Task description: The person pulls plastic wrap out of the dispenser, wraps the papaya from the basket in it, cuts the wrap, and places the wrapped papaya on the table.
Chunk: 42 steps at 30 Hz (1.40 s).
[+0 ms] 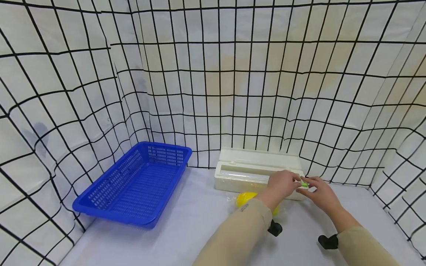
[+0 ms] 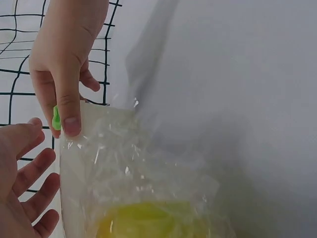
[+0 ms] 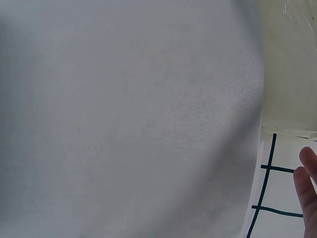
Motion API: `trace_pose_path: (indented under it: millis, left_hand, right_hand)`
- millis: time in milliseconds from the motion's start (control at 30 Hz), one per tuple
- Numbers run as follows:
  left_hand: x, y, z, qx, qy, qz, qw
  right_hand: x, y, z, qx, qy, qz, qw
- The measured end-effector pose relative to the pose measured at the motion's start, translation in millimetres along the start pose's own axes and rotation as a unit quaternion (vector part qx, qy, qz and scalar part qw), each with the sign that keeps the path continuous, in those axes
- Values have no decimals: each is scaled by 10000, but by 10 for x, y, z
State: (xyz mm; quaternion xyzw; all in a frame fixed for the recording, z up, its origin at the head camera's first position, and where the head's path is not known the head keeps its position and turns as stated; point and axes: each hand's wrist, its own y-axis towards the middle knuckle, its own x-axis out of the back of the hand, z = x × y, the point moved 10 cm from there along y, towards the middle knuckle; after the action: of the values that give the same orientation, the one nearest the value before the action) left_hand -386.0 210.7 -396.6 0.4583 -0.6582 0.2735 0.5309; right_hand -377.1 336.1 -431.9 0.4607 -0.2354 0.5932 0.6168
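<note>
A long white wrap dispenser box (image 1: 233, 183) has its lid raised, and a pale roll (image 1: 243, 175) lies inside. At its right end sits a small green slider (image 1: 304, 183). My right hand (image 1: 318, 192) pinches the slider at this corner, thumb over the box front in the left wrist view. Beside it is my left hand (image 1: 282, 184), fingers apart and loosely bent (image 2: 29, 181), holding nothing. A yellow object (image 1: 245, 198) in crinkled clear plastic (image 2: 143, 173) lies before the box, partly behind the left forearm. Fingertips (image 3: 306, 183) show at the right wrist view's edge.
A blue perforated basket (image 1: 151, 207) stands on the white tabletop (image 1: 186, 236) to the left. Black grid netting (image 1: 233, 74) over white sheeting encloses the back and sides, close behind the box.
</note>
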Motion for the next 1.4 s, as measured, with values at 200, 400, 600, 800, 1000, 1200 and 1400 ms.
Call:
trace_pose_path:
  millis: [200, 400, 600, 800, 1000, 1200, 1400]
  left_hand:
    - [-6, 16, 19, 330, 197, -45, 9993]
    - [-81, 64, 60, 801, 311, 19, 9963]
    - [-141, 97, 99, 1096, 240, 92, 9936]
    - [-142, 107, 106, 1103, 324, 100, 9933]
    - [-140, 132, 86, 1014, 467, 88, 9937]
    - [-141, 126, 66, 942, 601, 262, 9934]
    - [-129, 95, 81, 973, 506, 269, 9936]
  right_hand:
    - [-41, 11, 13, -174, 131, 61, 9997]
    - [-79, 21, 0, -250, 268, 68, 9993]
    - [-99, 35, 18, -227, 174, 69, 9996]
    - [-102, 37, 28, -293, 155, 136, 9994]
    - [-59, 24, -4, -267, 113, 96, 9995]
    - [-52, 17, -55, -332, 11, 147, 9993]
    - [-57, -8, -104, -520, -12, 222, 9984]
